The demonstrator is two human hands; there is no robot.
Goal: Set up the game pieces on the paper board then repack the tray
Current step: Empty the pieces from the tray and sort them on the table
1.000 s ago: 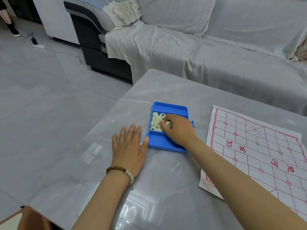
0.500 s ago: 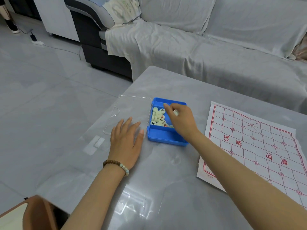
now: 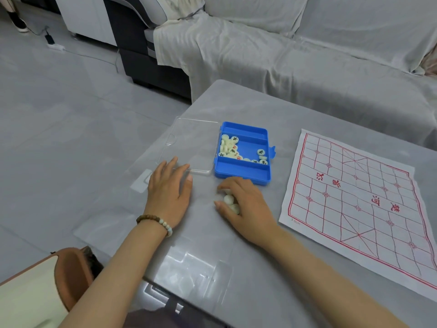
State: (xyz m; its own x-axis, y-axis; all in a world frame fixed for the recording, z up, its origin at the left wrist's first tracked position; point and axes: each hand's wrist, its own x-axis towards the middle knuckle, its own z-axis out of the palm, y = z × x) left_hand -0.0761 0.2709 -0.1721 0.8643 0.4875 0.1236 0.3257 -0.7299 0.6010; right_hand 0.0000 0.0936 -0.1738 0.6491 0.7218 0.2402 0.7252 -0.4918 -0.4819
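As appears, right hand (image 3: 247, 205) cups pieces (image 3: 229, 199).

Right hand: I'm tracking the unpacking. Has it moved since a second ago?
Yes. The right hand has left the blue tray, drawing back toward the person, and grips white game pieces on the table.

sofa (image 3: 307, 67) w/ grey cover, behind table (image 3: 236, 102) | charger (image 3: 55, 45) + cable on floor (image 3: 71, 114) | shoe (image 3: 20, 24) top-L
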